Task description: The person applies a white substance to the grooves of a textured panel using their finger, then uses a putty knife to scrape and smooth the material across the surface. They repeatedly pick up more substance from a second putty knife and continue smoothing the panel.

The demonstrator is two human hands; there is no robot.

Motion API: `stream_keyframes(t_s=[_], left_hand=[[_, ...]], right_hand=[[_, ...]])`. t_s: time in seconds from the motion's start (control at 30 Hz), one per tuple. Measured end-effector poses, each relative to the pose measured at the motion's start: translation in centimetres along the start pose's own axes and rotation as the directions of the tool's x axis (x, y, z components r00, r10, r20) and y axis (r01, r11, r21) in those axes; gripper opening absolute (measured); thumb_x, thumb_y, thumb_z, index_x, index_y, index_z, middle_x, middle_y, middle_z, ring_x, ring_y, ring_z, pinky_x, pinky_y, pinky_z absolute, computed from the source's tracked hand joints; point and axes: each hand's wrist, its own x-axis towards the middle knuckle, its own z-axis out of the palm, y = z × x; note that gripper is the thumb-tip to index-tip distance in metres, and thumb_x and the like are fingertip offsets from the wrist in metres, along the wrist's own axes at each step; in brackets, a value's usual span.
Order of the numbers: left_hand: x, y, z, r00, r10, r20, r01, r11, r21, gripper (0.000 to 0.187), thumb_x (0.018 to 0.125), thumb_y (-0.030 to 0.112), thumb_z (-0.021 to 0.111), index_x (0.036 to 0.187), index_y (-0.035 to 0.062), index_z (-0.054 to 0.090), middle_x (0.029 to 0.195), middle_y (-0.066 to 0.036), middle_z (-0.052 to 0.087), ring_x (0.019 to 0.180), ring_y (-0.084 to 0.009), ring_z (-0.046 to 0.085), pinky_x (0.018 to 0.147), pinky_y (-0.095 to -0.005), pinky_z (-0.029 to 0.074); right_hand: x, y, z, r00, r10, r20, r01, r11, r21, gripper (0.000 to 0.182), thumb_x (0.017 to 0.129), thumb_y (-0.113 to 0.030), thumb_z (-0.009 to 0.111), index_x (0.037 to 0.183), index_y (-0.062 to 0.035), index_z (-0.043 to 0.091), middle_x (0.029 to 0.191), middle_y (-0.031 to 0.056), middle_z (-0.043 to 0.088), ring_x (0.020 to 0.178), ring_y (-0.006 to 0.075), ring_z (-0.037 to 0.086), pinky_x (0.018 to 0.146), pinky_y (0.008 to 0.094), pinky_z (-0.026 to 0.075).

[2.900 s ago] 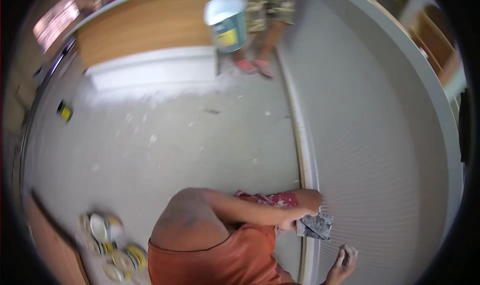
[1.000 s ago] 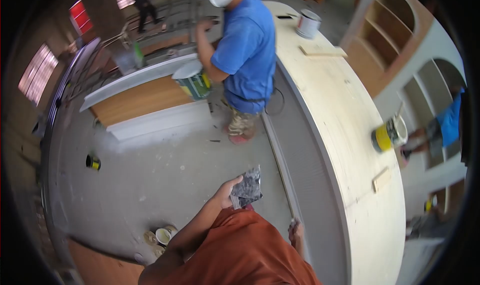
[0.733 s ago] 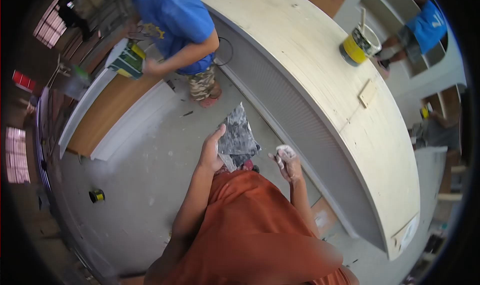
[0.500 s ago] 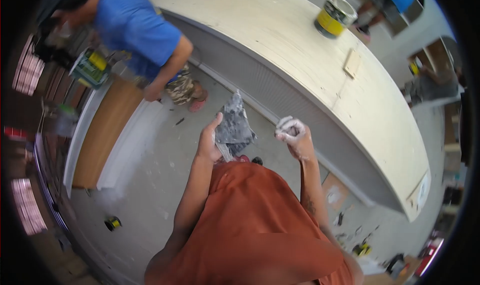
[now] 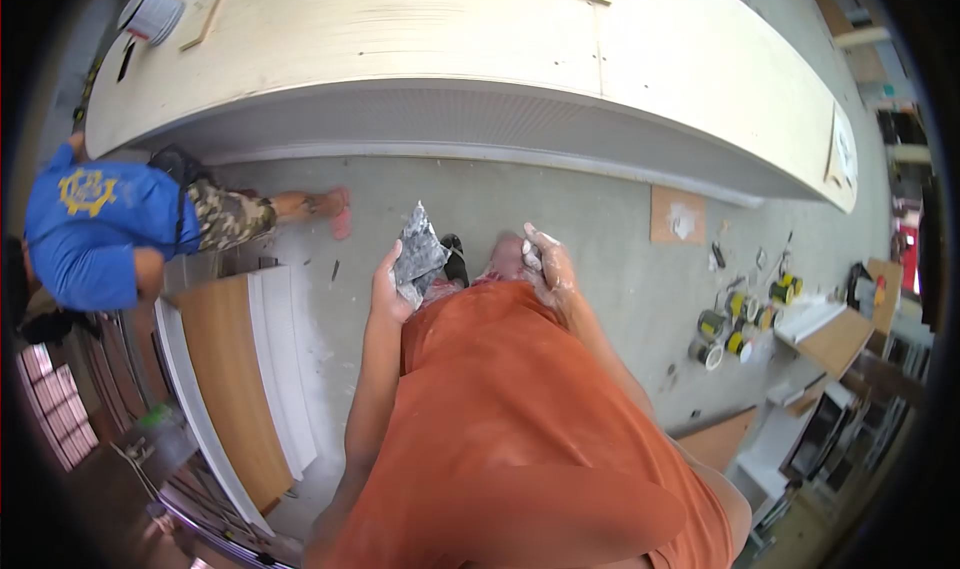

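Note:
A dark grey, pointed sheet, likely sandpaper (image 5: 420,255), is smeared with white dust and tilts upward. My left hand (image 5: 386,287) grips its lower left side, thumb along the edge. To the right, my right hand (image 5: 550,265) is coated in white powder, its fingers curled in front of my orange shirt (image 5: 520,369). Whatever those curled fingers may hold is hidden. Both hands are over the grey floor (image 5: 370,194), apart from each other.
A long curved pale counter (image 5: 450,39) spans the front, carrying a white bucket (image 5: 152,13). A co-worker in a blue shirt (image 5: 110,224) bends at the left, beside a curved wood panel (image 5: 225,379). Several tins (image 5: 712,324) stand on the floor at right.
The view has swung round to the right, so the counter now lies across the front and the co-worker is farther left. My right hand has come closer to my body; the left still holds the sandpaper.

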Motion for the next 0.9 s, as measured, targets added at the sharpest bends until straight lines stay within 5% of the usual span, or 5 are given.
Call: stream_keyframes(t_s=[0.37,0.6,0.67,0.73,0.9], left_hand=[[26.7,-7.2,-9.7,0.972,-0.230,-0.040,0.232,0.971,0.059,0.036,0.099,0.025,0.054,0.124,-0.0004,0.060,0.119,-0.017,0.068,0.109,-0.0300,0.066,0.100,-0.0416,0.051],[42.7,-13.3,-12.4,0.958,-0.281,-0.051,0.285,0.952,0.113,0.031,0.092,0.023,0.065,0.116,0.0025,0.064,0.111,-0.012,0.071,0.100,-0.0294,0.068,0.095,-0.0428,0.052],[45.2,-11.5,-13.7,0.915,-0.383,0.128,0.342,0.903,0.261,0.032,0.092,0.022,0.065,0.115,0.0006,0.065,0.108,-0.012,0.071,0.095,-0.0258,0.070,0.089,-0.0392,0.054],[47.7,-10.8,-14.7,0.815,-0.539,0.213,0.365,0.763,0.534,0.032,0.091,0.022,0.066,0.112,-0.0015,0.065,0.101,-0.011,0.072,0.085,-0.0204,0.070,0.077,-0.0344,0.056],[58.0,-11.5,-20.4,0.787,-0.578,0.214,0.252,0.619,0.744,0.033,0.091,0.022,0.067,0.115,-0.0013,0.064,0.101,-0.011,0.071,0.084,-0.0210,0.070,0.078,-0.0347,0.056]], right_hand=[[11.2,0.8,-12.0,0.962,-0.223,-0.157,0.132,0.885,-0.446,0.025,0.083,0.003,0.072,0.107,-0.0011,0.068,0.092,0.0032,0.069,0.088,0.0116,0.064,0.084,0.0257,0.053],[25.6,-7.5,-16.2,0.800,-0.554,-0.233,0.410,0.786,-0.463,0.012,0.092,-0.016,0.067,0.087,-0.0056,0.068,0.071,-0.0023,0.061,0.062,0.0042,0.052,0.055,0.0215,0.040],[27.8,-9.3,-17.0,0.416,-0.882,0.219,0.811,0.252,-0.528,0.019,0.090,-0.019,0.068,0.075,-0.0091,0.064,0.062,-0.0022,0.055,0.054,0.0065,0.050,0.053,0.0250,0.040],[29.0,-12.6,-15.5,-0.117,-0.624,0.772,0.712,-0.595,-0.373,0.026,0.085,-0.022,0.073,0.067,-0.0103,0.059,0.056,-0.0007,0.050,0.047,0.0122,0.047,0.059,0.0337,0.051],[30.9,-15.0,-16.8,-0.126,-0.072,0.989,0.224,-0.974,-0.042,0.022,0.080,-0.027,0.074,0.074,-0.0067,0.067,0.062,0.0010,0.058,0.052,0.0152,0.056,0.096,0.0567,0.052]])
